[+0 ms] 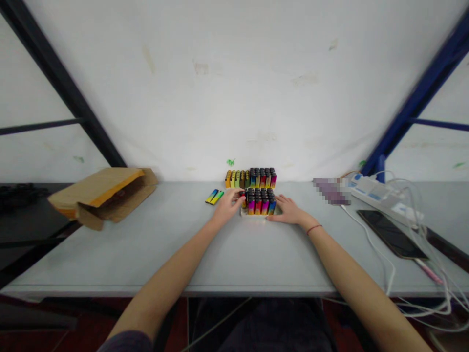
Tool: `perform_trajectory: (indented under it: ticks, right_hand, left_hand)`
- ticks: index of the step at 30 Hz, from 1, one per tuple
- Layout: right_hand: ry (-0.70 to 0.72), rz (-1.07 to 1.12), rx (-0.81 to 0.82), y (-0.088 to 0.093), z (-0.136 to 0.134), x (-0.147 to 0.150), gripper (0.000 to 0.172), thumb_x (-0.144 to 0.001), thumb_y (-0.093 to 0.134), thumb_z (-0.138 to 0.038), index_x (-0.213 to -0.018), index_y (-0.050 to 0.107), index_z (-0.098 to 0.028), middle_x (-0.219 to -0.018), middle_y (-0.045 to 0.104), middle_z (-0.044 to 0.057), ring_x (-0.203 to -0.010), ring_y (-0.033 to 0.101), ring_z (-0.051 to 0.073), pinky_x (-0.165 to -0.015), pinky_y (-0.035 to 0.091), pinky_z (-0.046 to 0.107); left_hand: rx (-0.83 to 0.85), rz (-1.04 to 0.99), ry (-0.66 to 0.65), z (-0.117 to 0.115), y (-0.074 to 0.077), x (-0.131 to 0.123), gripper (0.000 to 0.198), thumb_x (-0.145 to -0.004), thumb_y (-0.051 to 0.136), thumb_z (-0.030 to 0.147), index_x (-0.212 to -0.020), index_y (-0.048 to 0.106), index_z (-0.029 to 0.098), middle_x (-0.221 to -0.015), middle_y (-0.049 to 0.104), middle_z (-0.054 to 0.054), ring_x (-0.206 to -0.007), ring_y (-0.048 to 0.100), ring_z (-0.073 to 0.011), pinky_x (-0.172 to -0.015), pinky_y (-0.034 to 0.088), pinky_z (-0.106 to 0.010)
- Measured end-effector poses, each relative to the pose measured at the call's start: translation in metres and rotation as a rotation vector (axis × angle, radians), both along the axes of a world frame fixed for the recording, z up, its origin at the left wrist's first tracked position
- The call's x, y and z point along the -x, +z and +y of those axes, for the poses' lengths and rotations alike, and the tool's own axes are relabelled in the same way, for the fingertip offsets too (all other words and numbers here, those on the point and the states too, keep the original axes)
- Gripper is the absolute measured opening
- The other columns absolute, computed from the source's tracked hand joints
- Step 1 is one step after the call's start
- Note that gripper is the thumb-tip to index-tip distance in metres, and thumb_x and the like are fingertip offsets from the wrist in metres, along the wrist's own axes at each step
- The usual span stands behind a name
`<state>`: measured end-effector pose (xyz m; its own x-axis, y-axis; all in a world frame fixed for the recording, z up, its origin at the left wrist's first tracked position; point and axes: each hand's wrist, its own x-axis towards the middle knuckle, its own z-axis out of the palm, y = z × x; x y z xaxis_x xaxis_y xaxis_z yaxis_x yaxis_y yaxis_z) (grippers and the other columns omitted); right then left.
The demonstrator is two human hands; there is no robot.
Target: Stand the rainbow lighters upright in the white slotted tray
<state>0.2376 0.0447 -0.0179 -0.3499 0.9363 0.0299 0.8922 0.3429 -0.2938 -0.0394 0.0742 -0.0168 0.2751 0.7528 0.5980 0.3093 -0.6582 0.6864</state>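
Observation:
Upright lighters with black tops stand packed in a front block (pixel 261 203) in the middle of the table. My left hand (pixel 230 201) is at the block's left side, its fingers closed on a lighter (pixel 244 200) there. Against the block's right side rests my right hand (pixel 287 210), fingers apart. Behind stand a second block of multicoloured lighters (pixel 263 178) and, left of it, rows of yellow and green lighters (pixel 236 179). Two lighters (pixel 214 197) lie flat to the left of my left hand.
An opened cardboard box (pixel 110 190) lies at the table's left. On the right are a blurred-out phone (pixel 331 191), a dark phone (pixel 392 233), a white power strip (pixel 384 198) and loose white cables. A white wall (pixel 234 98) rises behind the table (pixel 234 254).

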Motion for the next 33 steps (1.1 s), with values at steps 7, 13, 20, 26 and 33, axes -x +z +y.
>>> perform_trajectory:
  ticks: [7,13,20,26,33]
  right_hand:
    - [-0.013,0.005,0.015,0.001,-0.001,0.001,0.108,-0.074,0.054,-0.086,-0.157,0.035,-0.020,-0.162,0.034,0.014,-0.150,0.023,0.044,-0.121,0.019,0.061]
    - [-0.015,-0.004,0.017,0.001,-0.001,0.001,0.108,-0.075,0.054,-0.085,-0.157,0.035,-0.017,-0.162,0.034,0.015,-0.150,0.022,0.044,-0.121,0.019,0.061]
    - [-0.009,-0.003,0.005,0.000,-0.001,0.001,0.106,-0.075,0.054,-0.084,-0.156,0.035,-0.018,-0.162,0.034,0.015,-0.150,0.022,0.045,-0.121,0.019,0.061]
    - [-0.005,-0.002,0.010,0.001,-0.001,0.000,0.108,-0.074,0.053,-0.086,-0.156,0.036,-0.017,-0.161,0.034,0.016,-0.149,0.023,0.045,-0.121,0.020,0.061]
    - [-0.001,0.009,0.009,0.000,-0.001,-0.001,0.107,-0.074,0.053,-0.086,-0.156,0.037,-0.020,-0.161,0.035,0.014,-0.150,0.023,0.043,-0.121,0.018,0.061]
  left_hand:
    - [-0.003,0.051,0.007,-0.001,0.002,0.001,0.035,-0.090,0.061,0.041,-0.116,0.064,0.018,-0.104,0.070,-0.009,-0.087,0.068,-0.0185,-0.076,0.059,-0.032]
    - [-0.071,0.088,0.020,-0.001,0.005,0.003,0.028,-0.092,0.059,0.039,-0.110,0.067,0.020,-0.104,0.069,-0.008,-0.085,0.065,-0.0170,-0.077,0.057,-0.031]
    - [-0.142,0.146,0.030,-0.006,0.011,0.004,0.029,-0.096,0.054,0.039,-0.112,0.066,0.018,-0.107,0.066,-0.009,-0.086,0.064,-0.0167,-0.075,0.056,-0.029]
    - [-0.066,0.481,0.489,-0.001,0.024,0.021,0.033,-0.098,0.043,0.022,-0.118,0.068,0.016,-0.115,0.068,-0.013,-0.108,0.061,-0.0254,-0.096,0.046,-0.040]
    - [0.120,0.892,0.678,-0.001,0.028,0.038,0.036,-0.095,0.049,0.040,-0.110,0.075,0.020,-0.124,0.063,-0.016,-0.118,0.051,-0.0347,-0.091,0.043,-0.046]
